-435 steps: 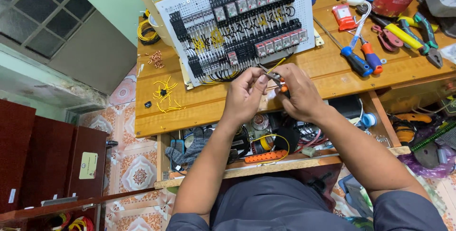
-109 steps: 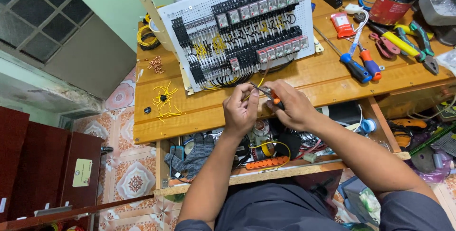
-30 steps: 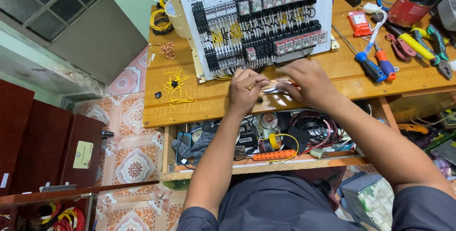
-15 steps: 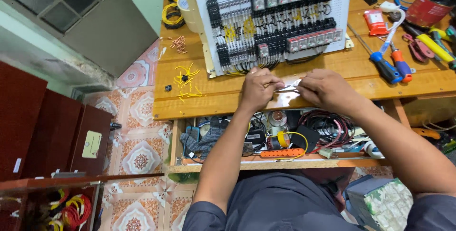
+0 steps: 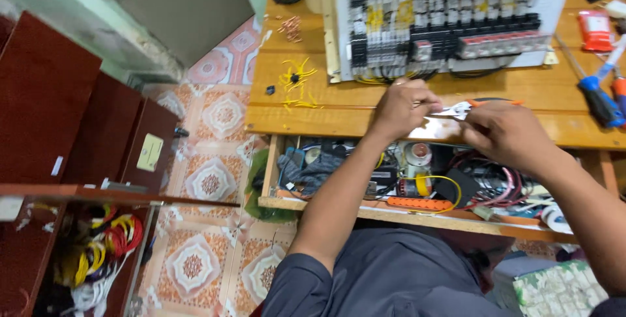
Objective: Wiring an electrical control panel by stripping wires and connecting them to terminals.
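Observation:
My left hand (image 5: 404,105) and my right hand (image 5: 512,134) meet over the front edge of the wooden table (image 5: 313,118). The left fingers pinch a small white piece (image 5: 456,111) held between the two hands. My right hand is closed around an orange-handled hand tool (image 5: 497,102) whose tip meets that piece. Just behind the hands lies a white electrical panel (image 5: 450,17) packed with black and grey terminal blocks, wires trailing from its lower edge.
Yellow wire offcuts (image 5: 297,82) lie left of the panel. Blue-handled screwdrivers (image 5: 596,92) and a red pack (image 5: 595,30) sit at the right. An open shelf (image 5: 417,183) under the table holds cables. Dark red cabinets (image 5: 59,108) and wire coils (image 5: 104,245) stand at the left.
The view has swung left and closer, bringing the cabinets and floor into sight. Both hands stay together at the table's front edge, still working the same small piece.

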